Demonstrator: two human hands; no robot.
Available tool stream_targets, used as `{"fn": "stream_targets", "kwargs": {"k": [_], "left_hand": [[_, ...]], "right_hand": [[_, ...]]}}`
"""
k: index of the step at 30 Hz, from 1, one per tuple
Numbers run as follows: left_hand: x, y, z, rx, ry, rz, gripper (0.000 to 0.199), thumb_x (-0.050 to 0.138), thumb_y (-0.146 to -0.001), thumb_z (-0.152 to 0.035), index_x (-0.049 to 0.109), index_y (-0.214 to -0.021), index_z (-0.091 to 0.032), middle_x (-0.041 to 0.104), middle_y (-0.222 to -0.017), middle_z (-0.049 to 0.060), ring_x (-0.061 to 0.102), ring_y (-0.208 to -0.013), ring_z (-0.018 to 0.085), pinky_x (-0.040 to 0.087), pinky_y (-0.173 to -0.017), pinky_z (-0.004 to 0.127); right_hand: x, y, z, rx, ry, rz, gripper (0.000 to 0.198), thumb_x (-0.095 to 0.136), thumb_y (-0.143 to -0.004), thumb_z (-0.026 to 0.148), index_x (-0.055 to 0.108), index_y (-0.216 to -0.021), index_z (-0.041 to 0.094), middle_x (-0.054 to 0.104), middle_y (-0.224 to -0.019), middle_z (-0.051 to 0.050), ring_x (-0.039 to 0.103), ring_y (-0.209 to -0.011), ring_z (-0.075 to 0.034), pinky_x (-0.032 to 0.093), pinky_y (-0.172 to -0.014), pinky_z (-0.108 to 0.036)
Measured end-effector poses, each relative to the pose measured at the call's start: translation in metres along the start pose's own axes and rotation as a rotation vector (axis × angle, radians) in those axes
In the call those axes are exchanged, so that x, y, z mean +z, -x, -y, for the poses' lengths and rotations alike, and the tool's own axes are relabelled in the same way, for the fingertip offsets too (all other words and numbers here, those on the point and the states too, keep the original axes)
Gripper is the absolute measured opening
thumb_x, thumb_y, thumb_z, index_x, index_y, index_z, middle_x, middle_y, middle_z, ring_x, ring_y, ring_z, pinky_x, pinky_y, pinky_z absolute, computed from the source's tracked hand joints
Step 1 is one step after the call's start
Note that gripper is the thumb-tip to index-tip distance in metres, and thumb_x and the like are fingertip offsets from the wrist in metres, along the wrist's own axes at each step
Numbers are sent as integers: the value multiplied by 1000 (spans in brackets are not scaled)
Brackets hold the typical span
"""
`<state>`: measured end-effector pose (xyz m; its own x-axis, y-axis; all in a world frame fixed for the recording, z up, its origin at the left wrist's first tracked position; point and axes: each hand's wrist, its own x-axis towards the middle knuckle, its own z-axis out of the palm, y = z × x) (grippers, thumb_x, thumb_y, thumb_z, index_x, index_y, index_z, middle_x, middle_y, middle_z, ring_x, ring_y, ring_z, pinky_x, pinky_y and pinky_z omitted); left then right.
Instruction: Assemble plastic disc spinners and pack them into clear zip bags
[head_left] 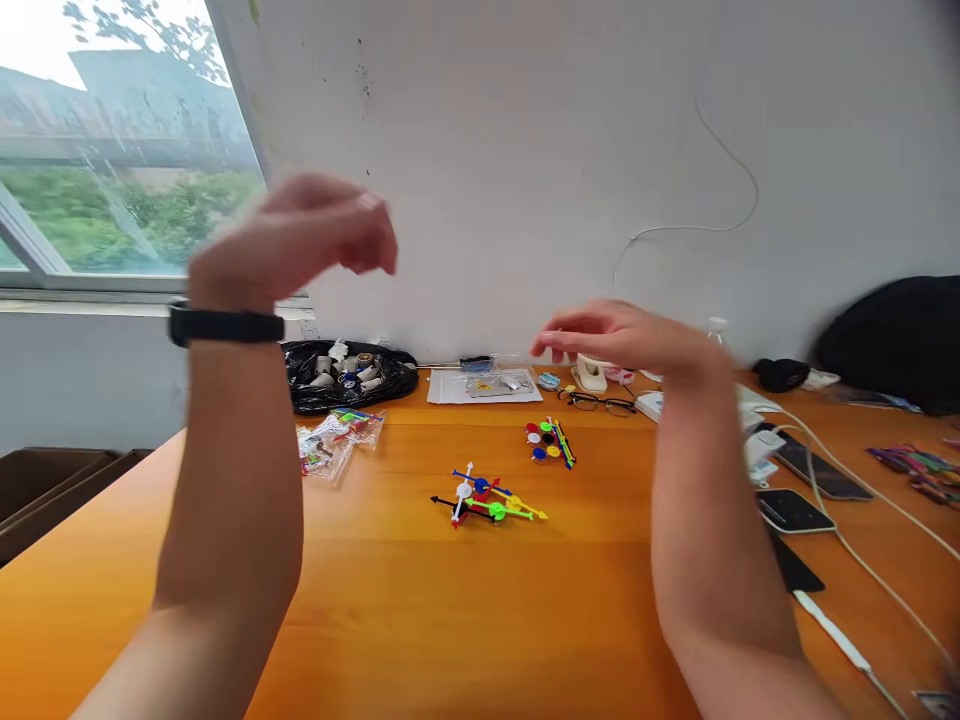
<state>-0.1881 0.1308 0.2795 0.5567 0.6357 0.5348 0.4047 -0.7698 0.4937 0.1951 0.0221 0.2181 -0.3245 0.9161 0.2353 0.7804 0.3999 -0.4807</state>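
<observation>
My left hand (322, 225), with a black band (225, 325) on its wrist, is raised in front of the wall and slightly blurred. Its fingers are curled together, and nothing shows in them. Lower down, my right hand (619, 332) hangs in the air above the back of the table, its fingers loosely bent and apart, holding nothing visible. Both hands are away from the things below. On the table lies a pile of colored plastic arrow spinners (487, 500). Behind it are small colored discs (541, 438) beside a bundle of loose plastic arrows (564, 444).
Clear plastic bags of small parts (341, 440) and a black bag of rolls (349, 375) sit at the back left of the wooden table (450, 630). Eyeglasses (600, 403) lie behind. Phones (821, 465), white cables (862, 545) and colored pieces (919, 465) occupy the right.
</observation>
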Motion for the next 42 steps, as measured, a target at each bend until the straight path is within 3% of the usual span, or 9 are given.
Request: {"fn": "stream_targets", "kwargs": {"k": [4,8,13,18,26,31,33,37,42], "left_hand": [[60,-6,35,-110,-93,81,39,67,-90,-51,78,-88,-14,73,-76,4,57,-63,12,43,-60,24],[108,13,89,-209,-59,223,43,63,-87,-58,77,-89,-17,75,-79,5,62,-66,16,41,-55,25],[126,37,138,-252,-22,480,39,65,-83,-54,76,-94,-19,77,-87,6,67,-77,21,49,-68,27],[131,34,156,-287,-66,504,41,63,-83,-53,77,-100,-18,78,-94,9,68,-82,23,49,-71,29],[143,23,144,-197,-97,415,39,65,-86,-53,78,-103,-20,78,-99,6,69,-84,21,50,-74,28],[160,17,114,-32,-98,67,60,76,-84,-51,65,-136,-24,67,-139,10,63,-122,29,48,-104,39],[166,14,96,97,-139,-22,70,85,-77,-51,63,-139,-26,58,-151,10,50,-139,34,39,-117,46],[170,11,72,53,-86,100,44,81,-82,-53,78,-113,-22,79,-111,8,68,-108,29,50,-97,38],[167,12,67,-79,105,230,41,81,-79,-58,80,-85,-17,77,-76,5,66,-69,19,45,-60,26]], "right_hand": [[56,-46,-51,260,213,-101,18,67,-95,28,80,-96,15,78,-93,-10,70,-81,-23,52,-73,-31],[117,-71,-90,234,284,-173,20,62,-96,19,78,-106,12,72,-124,-18,65,-113,-30,50,-100,-39],[163,-82,-109,165,357,-149,26,58,-93,10,77,-111,16,57,-152,-13,44,-143,-31,36,-121,-49],[187,-86,-122,147,385,-97,37,54,-89,2,77,-116,15,46,-164,-11,30,-154,-38,31,-123,-58],[179,-91,-115,30,308,-180,39,57,-89,5,75,-122,13,66,-141,-16,45,-144,-32,34,-123,-48],[149,-99,-86,-38,116,-269,28,62,-95,23,75,-118,18,74,-126,-11,65,-118,-25,51,-106,-39],[136,-97,-72,-51,-215,-258,23,68,-91,28,76,-109,17,78,-113,-9,70,-106,-23,54,-99,-37],[116,-84,-49,-60,-585,-141,29,76,-87,39,76,-106,18,78,-103,-7,71,-102,-22,55,-91,-34],[101,-68,-40,-15,-495,-147,37,82,-81,49,75,-101,18,76,-103,-7,69,-98,-22,53,-86,-33]]}}
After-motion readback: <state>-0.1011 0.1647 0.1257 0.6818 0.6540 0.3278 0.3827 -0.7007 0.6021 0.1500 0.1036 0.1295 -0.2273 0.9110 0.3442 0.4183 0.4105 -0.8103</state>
